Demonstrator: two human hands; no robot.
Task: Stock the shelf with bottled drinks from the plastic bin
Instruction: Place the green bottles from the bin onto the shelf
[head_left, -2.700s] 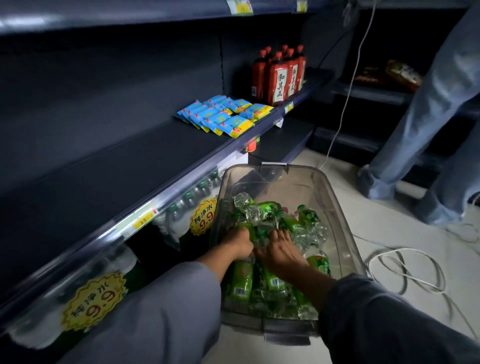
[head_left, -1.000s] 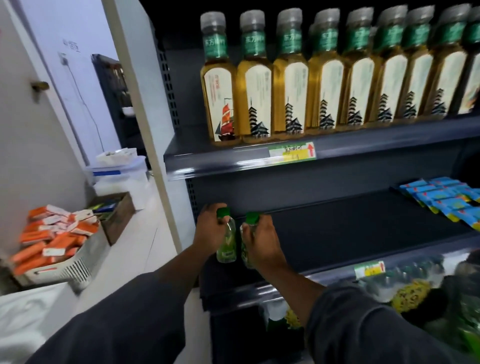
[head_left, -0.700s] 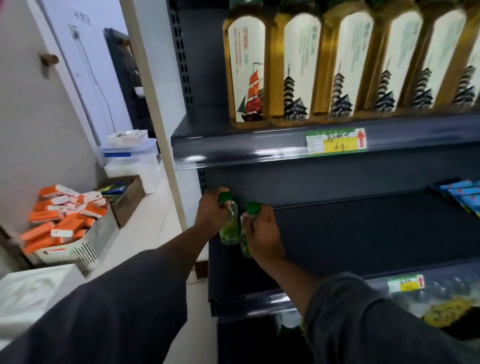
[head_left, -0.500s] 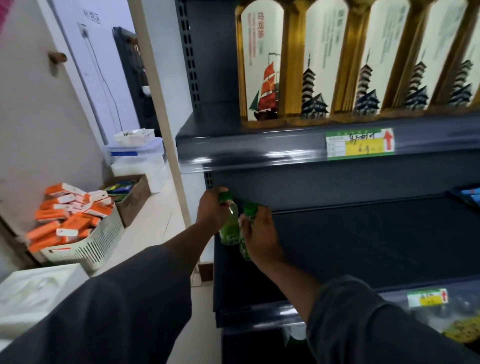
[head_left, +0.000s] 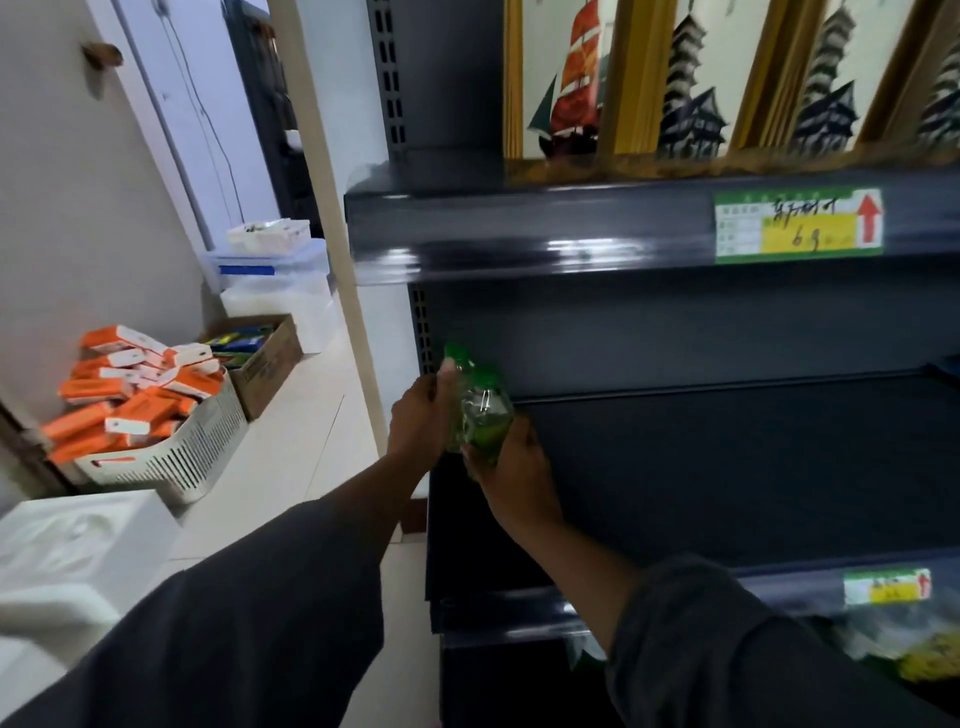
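Bottles (head_left: 480, 410), green caps up and tilted left, touch; left hand (head_left: 422, 426) and right hand (head_left: 511, 470) each grip one.

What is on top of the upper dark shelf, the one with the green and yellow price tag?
On the upper shelf stands a row of amber bottles with pale labels showing a ship and pagodas. Only their lower parts are in frame; whatever is behind them is covered.

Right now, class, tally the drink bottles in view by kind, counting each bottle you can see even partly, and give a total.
Small green-capped bottles, held in the hands: 2
Tall amber bottles on the upper shelf, partly cropped: 5
Total: 7
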